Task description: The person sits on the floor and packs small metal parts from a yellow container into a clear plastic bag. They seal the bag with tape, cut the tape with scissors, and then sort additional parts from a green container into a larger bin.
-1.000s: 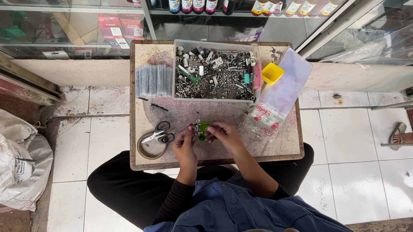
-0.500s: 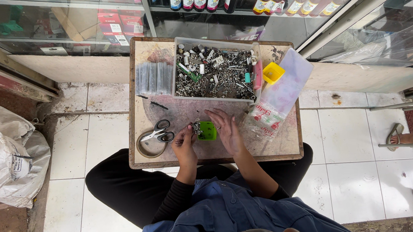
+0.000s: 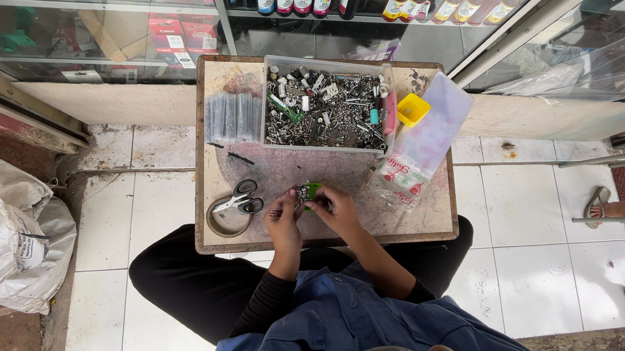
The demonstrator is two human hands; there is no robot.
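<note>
I sit cross-legged at a low wooden board [image 3: 433,218] laid over my lap. Both hands meet near its front middle. My right hand [image 3: 338,209] pinches a small green part [image 3: 313,191]. My left hand [image 3: 283,218] holds a small metal piece [image 3: 302,192] against that green part. Behind the hands stands a clear plastic tray [image 3: 326,105] filled with several small metal and electronic parts.
Black-handled scissors [image 3: 239,200] lie on a tape roll [image 3: 226,219] at the board's front left. Clear sleeves [image 3: 231,117], a yellow cup [image 3: 413,108] and a clear bag [image 3: 420,146] flank the tray. A glass cabinet with bottles [image 3: 301,8] stands behind. A white sack [image 3: 8,233] sits left; someone's sandalled feet [image 3: 608,206] are at right.
My hands have drawn closer together around the green part, which sat more exposed between them half a second ago. Everything else on the board stays put.
</note>
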